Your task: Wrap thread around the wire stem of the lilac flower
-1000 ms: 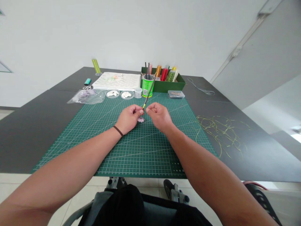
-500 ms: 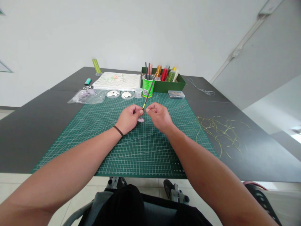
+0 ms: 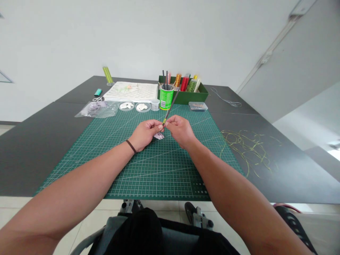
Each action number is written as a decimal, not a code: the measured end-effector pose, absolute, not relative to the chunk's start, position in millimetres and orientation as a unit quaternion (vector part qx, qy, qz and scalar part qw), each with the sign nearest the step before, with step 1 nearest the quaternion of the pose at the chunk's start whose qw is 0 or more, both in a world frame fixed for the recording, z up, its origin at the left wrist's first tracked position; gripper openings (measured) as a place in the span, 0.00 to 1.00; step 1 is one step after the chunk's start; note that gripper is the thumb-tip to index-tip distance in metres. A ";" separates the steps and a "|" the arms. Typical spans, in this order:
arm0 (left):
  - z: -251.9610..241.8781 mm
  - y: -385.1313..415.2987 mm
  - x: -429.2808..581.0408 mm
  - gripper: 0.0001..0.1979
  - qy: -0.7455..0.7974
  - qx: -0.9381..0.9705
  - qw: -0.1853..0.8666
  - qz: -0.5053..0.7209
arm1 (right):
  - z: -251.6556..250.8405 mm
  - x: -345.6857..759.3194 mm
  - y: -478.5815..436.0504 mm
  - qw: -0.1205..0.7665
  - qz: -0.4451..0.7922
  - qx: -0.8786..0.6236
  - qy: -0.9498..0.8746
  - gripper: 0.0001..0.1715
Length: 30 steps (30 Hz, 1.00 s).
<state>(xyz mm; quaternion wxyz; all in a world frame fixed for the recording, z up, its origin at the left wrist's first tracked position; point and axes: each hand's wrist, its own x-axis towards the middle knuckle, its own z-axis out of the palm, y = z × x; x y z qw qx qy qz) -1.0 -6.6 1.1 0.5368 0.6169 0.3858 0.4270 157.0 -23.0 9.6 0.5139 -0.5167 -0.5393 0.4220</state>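
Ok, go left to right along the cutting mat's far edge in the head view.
clear plastic bag, round dish of white pieces, second round dish, small clear jar, green cup, clear plastic box

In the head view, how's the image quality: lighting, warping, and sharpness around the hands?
Head view: lighting is soft and even, with only faint shadows beneath the left hand and right hand; wide-angle distortion skews the cutting mat and stretches the forearms; the thin stick and small purple piece look slightly soft; a bright patch glares at the right edge.
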 end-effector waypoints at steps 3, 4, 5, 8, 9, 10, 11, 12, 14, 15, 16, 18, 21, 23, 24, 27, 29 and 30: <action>2.6 -7.0 -2.7 0.09 0.393 0.614 0.545 0.413 | 7.9 158.4 -20.7 0.512 0.428 -0.517 -0.536 0.06; 3.0 -7.1 -3.2 0.09 0.395 0.611 0.553 0.406 | 7.2 158.7 -19.8 0.512 0.430 -0.516 -0.535 0.06; 3.3 -7.0 -3.8 0.10 0.396 0.606 0.563 0.399 | 6.5 158.9 -19.1 0.513 0.432 -0.515 -0.533 0.06; 3.2 -6.3 -5.1 0.14 0.388 0.585 0.598 0.386 | 6.0 158.2 -18.2 0.514 0.455 -0.506 -0.523 0.06; 3.0 -6.0 -5.5 0.15 0.381 0.578 0.608 0.390 | 6.5 157.7 -18.5 0.513 0.467 -0.500 -0.518 0.06; 2.7 -5.6 -5.8 0.17 0.371 0.571 0.617 0.395 | 7.1 157.3 -19.1 0.513 0.480 -0.494 -0.513 0.06; 2.5 -5.2 -6.2 0.18 0.360 0.566 0.625 0.399 | 7.9 157.0 -19.9 0.513 0.492 -0.487 -0.507 0.06; 2.4 -4.9 -6.7 0.19 0.349 0.562 0.634 0.401 | 8.7 157.0 -20.8 0.513 0.504 -0.479 -0.503 0.07; 2.7 -4.4 -7.9 0.20 0.327 0.552 0.658 0.394 | 9.9 158.0 -22.9 0.513 0.528 -0.460 -0.497 0.08; 3.4 -4.4 -8.7 0.21 0.316 0.545 0.674 0.385 | 10.3 159.0 -24.0 0.511 0.543 -0.446 -0.495 0.10; 4.3 -4.5 -9.6 0.21 0.304 0.535 0.693 0.374 | 10.6 160.2 -25.1 0.508 0.560 -0.430 -0.494 0.12; 7.0 -5.7 -11.4 0.22 0.279 0.512 0.733 0.350 | 11.3 162.4 -27.4 0.499 0.593 -0.391 -0.495 0.16; 12.2 -9.3 -13.3 0.23 0.250 0.475 0.783 0.313 | 13.3 163.7 -31.9 0.480 0.629 -0.344 -0.506 0.21; 15.1 -12.1 -13.9 0.24 0.239 0.455 0.805 0.296 | 14.9 163.0 -35.1 0.464 0.643 -0.322 -0.517 0.24; 16.1 -13.4 -14.1 0.25 0.235 0.449 0.813 0.288 | 15.4 162.4 -36.4 0.458 0.647 -0.313 -0.522 0.24; 16.8 -15.0 -14.6 0.23 0.217 0.447 0.826 0.268 | 15.5 161.2 -37.9 0.455 0.652 -0.298 -0.529 0.24; 15.7 -14.0 -14.6 0.22 0.210 0.443 0.826 0.277 | 14.1 161.2 -36.3 0.462 0.648 -0.301 -0.526 0.25; 14.9 -13.1 -14.5 0.21 0.212 0.440 0.824 0.288 | 13.1 161.4 -34.9 0.468 0.643 -0.306 -0.523 0.25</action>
